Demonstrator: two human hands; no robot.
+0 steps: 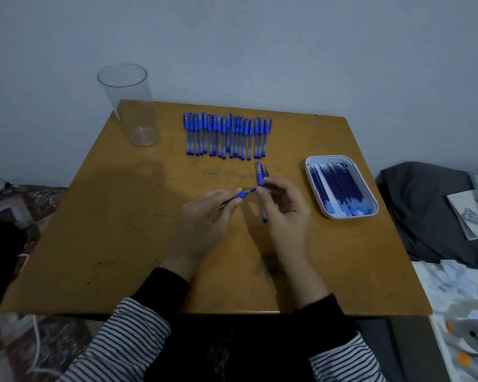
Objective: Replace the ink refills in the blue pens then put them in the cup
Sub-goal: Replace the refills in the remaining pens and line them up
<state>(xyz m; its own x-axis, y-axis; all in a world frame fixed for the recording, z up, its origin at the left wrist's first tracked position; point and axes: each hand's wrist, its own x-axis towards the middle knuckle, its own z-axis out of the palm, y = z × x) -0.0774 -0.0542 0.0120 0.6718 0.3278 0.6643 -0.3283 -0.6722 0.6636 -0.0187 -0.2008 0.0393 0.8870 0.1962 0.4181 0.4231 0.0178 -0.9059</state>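
- Both hands, the left hand and the right hand, are bare, with no gloves, rings or watch showing.
- Black cuffs cover both wrists.
- Black-and-white striped sleeves fill the lower left and lower right of the frame.

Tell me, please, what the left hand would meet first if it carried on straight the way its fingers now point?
Probably the right hand: the left hand points up and to the right, and the blue pen tip section it pinches nearly reaches the capped blue pen barrel held there. Depth is unclear.
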